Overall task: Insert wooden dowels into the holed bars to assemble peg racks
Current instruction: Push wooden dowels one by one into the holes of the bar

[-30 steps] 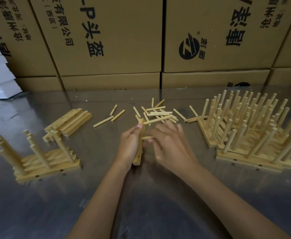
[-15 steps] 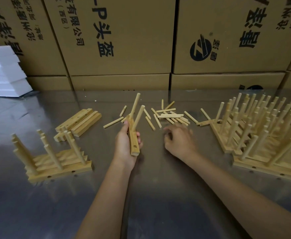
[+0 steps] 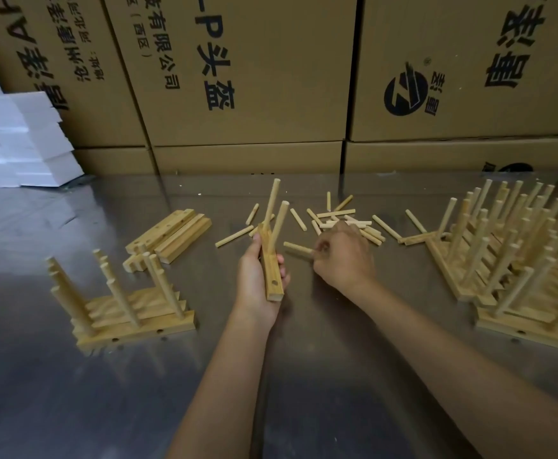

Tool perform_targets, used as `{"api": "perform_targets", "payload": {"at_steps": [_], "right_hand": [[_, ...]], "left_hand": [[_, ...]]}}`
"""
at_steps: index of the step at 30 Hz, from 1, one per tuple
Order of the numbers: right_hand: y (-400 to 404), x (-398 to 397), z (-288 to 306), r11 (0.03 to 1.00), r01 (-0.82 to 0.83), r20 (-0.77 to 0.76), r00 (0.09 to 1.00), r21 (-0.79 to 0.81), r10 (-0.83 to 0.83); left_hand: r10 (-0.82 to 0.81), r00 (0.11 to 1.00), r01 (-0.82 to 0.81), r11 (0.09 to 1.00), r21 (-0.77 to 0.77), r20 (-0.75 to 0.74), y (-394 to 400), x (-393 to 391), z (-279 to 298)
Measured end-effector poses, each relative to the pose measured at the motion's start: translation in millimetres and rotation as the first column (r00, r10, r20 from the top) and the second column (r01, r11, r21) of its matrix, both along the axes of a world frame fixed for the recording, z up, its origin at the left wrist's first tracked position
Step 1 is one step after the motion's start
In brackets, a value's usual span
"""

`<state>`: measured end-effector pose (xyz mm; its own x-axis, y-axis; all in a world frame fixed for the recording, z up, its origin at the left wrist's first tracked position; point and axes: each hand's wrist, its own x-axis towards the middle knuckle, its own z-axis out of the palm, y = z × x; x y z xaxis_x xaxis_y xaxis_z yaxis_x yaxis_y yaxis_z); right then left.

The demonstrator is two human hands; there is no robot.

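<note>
My left hand (image 3: 257, 279) grips a holed wooden bar (image 3: 271, 270) held upright over the steel table (image 3: 320, 392). Two dowels (image 3: 276, 215) stick up from the bar's far end, and an empty hole shows near its near end. My right hand (image 3: 344, 256) pinches a loose dowel (image 3: 297, 248) that points left toward the bar, a short gap away from it. Behind my right hand lies a scatter of loose dowels (image 3: 340, 221).
A stack of bare holed bars (image 3: 171, 233) lies at the left. In front of it sit finished peg racks (image 3: 128, 309). A large stack of finished racks (image 3: 516, 253) fills the right side. Cardboard boxes (image 3: 248, 77) wall off the back; white foam blocks (image 3: 16, 144) stand at far left.
My left hand turned the bar upright with two dowels in it. My right hand reached into the pile, then drew back with a dowel pinched in its fingers.
</note>
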<state>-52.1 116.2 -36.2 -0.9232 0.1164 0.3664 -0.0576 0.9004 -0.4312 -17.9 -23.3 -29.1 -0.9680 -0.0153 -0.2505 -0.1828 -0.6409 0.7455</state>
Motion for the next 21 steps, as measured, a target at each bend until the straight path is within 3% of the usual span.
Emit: {"api": "perform_targets", "payload": {"at_steps": [2,5,7,10,13,17,21], "right_hand": [[9.8,22.4,0.6,0.981,-0.042,0.008,0.999,-0.187,0.044],[25.3,59.1,3.3,0.824,-0.161,0.002,0.981,-0.543,0.193],[33.7,80.7,6.4,0.741,-0.204,-0.024,0.969,-0.639,0.246],[40.9,99.2,9.8,0.691,-0.245,-0.067,0.959,-0.681,0.274],[40.3,107.1,12.0,0.717,-0.312,-0.123,0.945,-0.624,0.304],[33.3,113.3,13.9,0.845,-0.386,-0.154,0.922,-0.369,0.354],[27.9,119.6,20.1,0.882,-0.446,-0.279,0.875,-0.151,0.395]], "left_hand": [[0.004,1.000,-0.004,1.000,0.027,-0.001,-1.0,-0.8,-1.1],[-0.003,1.000,0.003,1.000,-0.005,-0.009,0.4,-0.1,-0.4],[-0.015,1.000,0.015,0.998,-0.062,-0.004,3.2,1.7,0.4],[-0.024,1.000,0.024,0.990,-0.137,-0.002,7.7,5.2,2.5],[-0.022,1.000,0.020,0.979,-0.204,-0.007,12.1,7.1,3.8],[-0.012,1.000,0.006,0.966,-0.260,-0.021,14.8,8.5,3.7],[-0.002,0.999,-0.008,0.972,-0.236,-0.040,15.3,7.7,2.2]]}}
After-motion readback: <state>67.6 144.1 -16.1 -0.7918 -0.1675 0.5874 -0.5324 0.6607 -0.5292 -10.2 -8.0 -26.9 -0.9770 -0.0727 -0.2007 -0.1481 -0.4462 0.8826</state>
